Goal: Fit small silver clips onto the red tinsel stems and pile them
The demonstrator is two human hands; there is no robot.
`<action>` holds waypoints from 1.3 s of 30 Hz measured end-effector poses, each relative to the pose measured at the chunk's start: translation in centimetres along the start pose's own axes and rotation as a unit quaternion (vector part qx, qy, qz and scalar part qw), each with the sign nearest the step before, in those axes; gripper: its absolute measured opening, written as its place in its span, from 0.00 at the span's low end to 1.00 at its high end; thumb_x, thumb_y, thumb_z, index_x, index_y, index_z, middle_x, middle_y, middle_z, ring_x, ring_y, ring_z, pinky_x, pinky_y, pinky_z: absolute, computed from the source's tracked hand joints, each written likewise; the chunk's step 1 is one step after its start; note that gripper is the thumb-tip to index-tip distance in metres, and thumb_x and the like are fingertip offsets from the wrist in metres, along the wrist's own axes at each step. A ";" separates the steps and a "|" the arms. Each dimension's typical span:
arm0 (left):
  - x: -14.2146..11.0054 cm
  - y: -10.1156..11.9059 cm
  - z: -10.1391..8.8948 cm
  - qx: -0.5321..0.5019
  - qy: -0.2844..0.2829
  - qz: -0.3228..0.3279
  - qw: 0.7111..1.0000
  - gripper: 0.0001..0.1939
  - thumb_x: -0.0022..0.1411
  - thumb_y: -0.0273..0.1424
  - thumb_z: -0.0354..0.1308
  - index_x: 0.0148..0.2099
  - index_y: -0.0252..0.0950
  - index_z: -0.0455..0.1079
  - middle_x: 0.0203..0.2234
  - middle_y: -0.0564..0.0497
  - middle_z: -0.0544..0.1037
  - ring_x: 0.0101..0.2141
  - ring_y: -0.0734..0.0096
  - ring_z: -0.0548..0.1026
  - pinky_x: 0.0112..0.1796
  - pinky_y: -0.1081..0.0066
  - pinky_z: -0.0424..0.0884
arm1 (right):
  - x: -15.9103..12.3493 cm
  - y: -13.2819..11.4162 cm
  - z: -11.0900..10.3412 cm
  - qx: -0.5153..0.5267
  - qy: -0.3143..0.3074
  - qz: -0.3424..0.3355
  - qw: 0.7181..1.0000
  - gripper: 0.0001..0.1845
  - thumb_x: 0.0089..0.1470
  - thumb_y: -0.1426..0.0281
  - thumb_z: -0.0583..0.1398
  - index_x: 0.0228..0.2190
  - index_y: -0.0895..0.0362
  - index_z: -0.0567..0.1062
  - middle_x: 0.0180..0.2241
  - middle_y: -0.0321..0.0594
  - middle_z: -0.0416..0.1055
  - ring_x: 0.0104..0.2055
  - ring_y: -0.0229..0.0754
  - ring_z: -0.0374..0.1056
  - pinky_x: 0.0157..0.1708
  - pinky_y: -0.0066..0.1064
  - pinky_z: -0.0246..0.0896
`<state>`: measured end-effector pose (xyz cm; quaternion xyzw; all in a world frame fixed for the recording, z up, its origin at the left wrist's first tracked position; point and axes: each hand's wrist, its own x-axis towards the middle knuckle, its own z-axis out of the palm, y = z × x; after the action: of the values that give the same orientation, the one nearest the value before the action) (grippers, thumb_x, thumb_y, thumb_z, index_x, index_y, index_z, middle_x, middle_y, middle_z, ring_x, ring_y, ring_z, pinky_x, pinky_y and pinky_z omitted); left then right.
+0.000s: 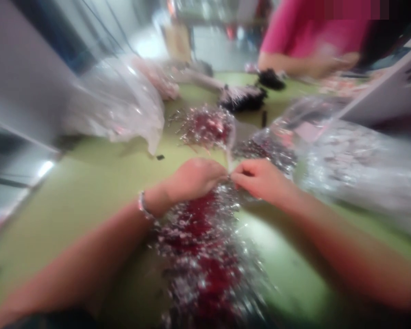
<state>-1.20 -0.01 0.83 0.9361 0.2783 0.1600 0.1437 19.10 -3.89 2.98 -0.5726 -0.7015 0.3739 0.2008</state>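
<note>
Tinsel (214, 269) on table (99, 192), bag (119, 105) left, packet (356, 160) right

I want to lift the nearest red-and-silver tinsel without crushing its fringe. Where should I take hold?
Take the tinsel by its red middle, probably from above, nearer the camera than the left hand: silvery fringe spreads to both sides, and that hand covers part farther up.

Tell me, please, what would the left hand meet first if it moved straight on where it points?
Probably the right hand, whose fingers face the left hand closely; blur leaves depth unclear.
</note>
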 end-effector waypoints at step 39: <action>-0.3 -5.9 -1.5 0.055 0.063 -0.225 0.971 0.06 0.59 0.29 0.53 0.30 0.36 0.68 0.33 0.47 0.74 0.36 0.64 0.70 0.39 0.65 0.67 | 3.9 6.8 -5.4 -0.384 0.161 -0.065 0.907 0.15 0.57 0.67 0.55 0.25 0.53 0.79 0.27 0.41 0.76 0.30 0.44 0.66 0.29 0.36 0.55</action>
<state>-4.76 4.84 0.07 0.8440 0.4987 0.1664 0.1063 26.33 1.89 0.71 -0.6107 -0.7847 -0.0359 0.0998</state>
